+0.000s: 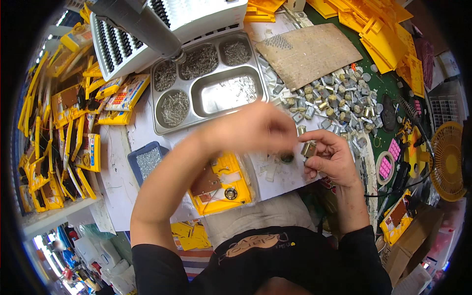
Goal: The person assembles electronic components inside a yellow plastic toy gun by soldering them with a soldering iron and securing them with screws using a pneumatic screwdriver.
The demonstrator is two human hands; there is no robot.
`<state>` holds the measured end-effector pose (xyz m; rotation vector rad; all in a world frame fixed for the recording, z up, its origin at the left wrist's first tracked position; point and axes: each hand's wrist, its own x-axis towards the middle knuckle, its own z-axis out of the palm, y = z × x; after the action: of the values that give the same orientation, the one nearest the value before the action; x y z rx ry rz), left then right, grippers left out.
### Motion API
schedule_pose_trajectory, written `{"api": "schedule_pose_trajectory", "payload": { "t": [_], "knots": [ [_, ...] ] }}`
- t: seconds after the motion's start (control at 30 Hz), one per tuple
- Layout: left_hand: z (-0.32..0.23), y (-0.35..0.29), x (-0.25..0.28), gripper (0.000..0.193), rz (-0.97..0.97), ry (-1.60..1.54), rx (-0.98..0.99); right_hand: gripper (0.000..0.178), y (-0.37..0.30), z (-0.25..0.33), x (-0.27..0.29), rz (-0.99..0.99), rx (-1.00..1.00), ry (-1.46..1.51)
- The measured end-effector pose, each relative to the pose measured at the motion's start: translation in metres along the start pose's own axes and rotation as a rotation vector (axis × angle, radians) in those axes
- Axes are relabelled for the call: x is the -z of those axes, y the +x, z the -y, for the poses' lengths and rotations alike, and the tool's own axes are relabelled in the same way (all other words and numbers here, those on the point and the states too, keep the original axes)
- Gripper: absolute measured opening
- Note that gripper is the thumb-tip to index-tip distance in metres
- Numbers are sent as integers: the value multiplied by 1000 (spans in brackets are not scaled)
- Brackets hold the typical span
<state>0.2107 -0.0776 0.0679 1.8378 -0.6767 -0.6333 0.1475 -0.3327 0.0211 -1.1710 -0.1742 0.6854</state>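
My right hand (330, 160) pinches a small metal motor (309, 149) between thumb and fingers, above the front of the work surface. Close beside it, my left hand (265, 127) is smeared by motion, so its fingers and anything in them cannot be made out. Beneath my left forearm lies a yellow plastic housing (241, 195), with a brown circuit board (205, 182) and a round black speaker (230, 193) in it. Behind my right hand spreads a heap of small silvery motors (339, 98).
A steel compartment tray (187, 88) holds small metal parts. Above it hangs a grey power screwdriver (142, 27) near a white rack (196, 14). A blue bin (132, 160) sits left. Yellow housings (64, 123) pile at far left; yellow panels (383, 34) lie back right.
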Motion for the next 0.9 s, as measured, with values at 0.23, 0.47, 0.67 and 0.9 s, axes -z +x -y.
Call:
{"api": "schedule_pose_trajectory", "payload": {
  "t": [0.23,0.47,0.67,0.9],
  "knots": [
    [83,103,81,22,-760,938,55,45,5,-10,-4,-69,31,91],
    [94,118,82,20,-736,814,129,46,-6,-11,5,-107,25,54],
    [95,126,74,22,-953,572,224,47,-12,-12,-2,-203,39,41],
    [40,68,37,18,-924,211,-158,46,-13,-8,-2,-188,11,-121]
  ]
}}
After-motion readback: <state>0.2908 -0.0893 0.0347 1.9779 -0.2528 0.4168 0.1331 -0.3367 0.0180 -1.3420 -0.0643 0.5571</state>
